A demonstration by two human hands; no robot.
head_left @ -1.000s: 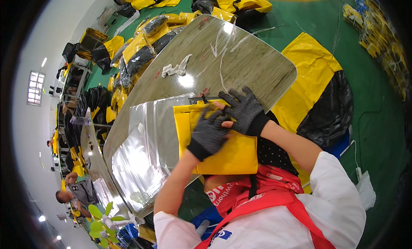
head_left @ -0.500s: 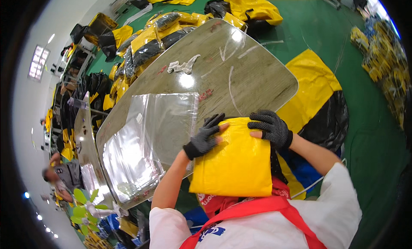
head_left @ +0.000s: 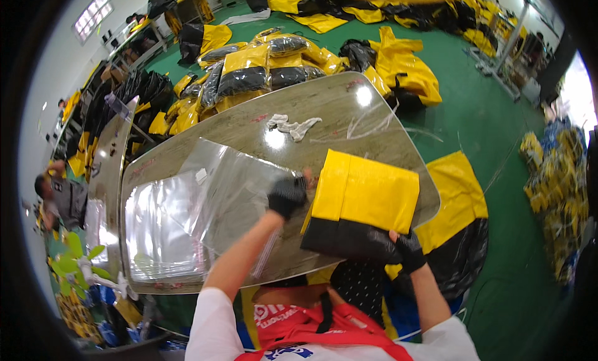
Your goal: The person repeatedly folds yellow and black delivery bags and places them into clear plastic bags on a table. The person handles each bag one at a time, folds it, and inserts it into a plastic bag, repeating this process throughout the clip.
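Note:
A folded yellow and black sheet of shiny, coated-looking material (head_left: 367, 190) is over the near right part of the table, its yellow face up and its black part toward me. My right hand (head_left: 409, 252), in a dark dotted glove with bare fingertips, grips its lower right black edge. Left of the bundle, my left hand (head_left: 288, 196), gloved the same way, pinches the right-hand corner of a clear plastic bag (head_left: 240, 174). That bag lies skewed over a stack of clear bags (head_left: 165, 218) on the wood-patterned table (head_left: 349, 121).
A crumpled white cloth (head_left: 294, 127) lies toward the table's far side. Wrapped yellow and black bundles (head_left: 249, 68) are piled beyond it. More yellow and black material (head_left: 458, 193) hangs at the right. A green-bladed fan (head_left: 78, 261) and another person (head_left: 65, 199) are at the left.
The folded sheet has gone from against my chest onto the table, showing its black part. My left hand has left it and taken a bag's corner, turning the bag askew. My right hand moved to the near edge.

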